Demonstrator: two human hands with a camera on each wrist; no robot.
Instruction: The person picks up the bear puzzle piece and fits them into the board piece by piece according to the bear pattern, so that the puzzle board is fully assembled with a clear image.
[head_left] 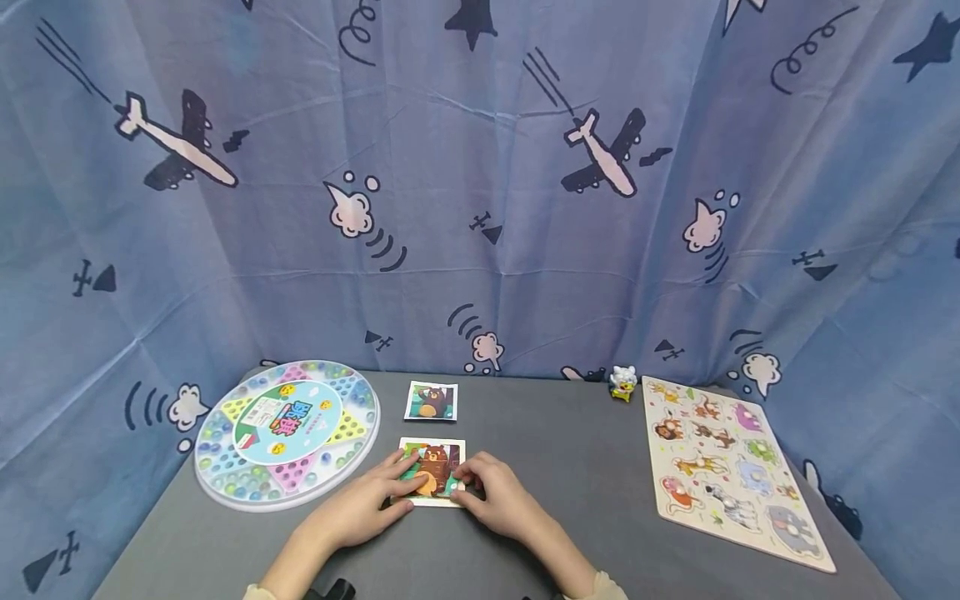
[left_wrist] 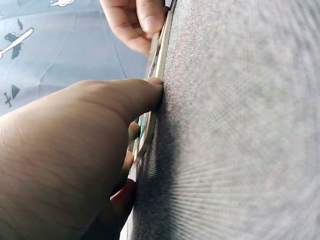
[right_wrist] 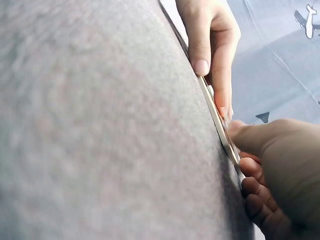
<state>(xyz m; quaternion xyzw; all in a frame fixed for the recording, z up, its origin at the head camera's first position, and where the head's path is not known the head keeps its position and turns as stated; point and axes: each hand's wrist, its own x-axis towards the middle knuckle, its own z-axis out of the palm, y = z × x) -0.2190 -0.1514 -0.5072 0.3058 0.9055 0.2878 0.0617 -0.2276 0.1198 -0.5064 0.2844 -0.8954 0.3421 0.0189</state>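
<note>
A small bear puzzle (head_left: 436,467) with a pale board lies flat in front of me. My left hand (head_left: 369,498) rests on its left side, fingers spread across the bear picture and thumb at the near edge. At its right edge, the thumb and bent fingers of my right hand (head_left: 504,497) pinch the puzzle. The right wrist view shows the right thumb on top of the board (right_wrist: 216,111), with the other fingers curled beside its edge. Layers show along the board's side (left_wrist: 147,134) in the left wrist view.
Behind the puzzle lies a second bear picture (head_left: 432,402) with a white border. A round Chinese checkers board (head_left: 367,433) lies left. A wooden animal puzzle (head_left: 720,508) is at right, a small white-and-yellow figurine (head_left: 622,382) near its far corner. A blue curtain (head_left: 465,242) hangs behind the grey table.
</note>
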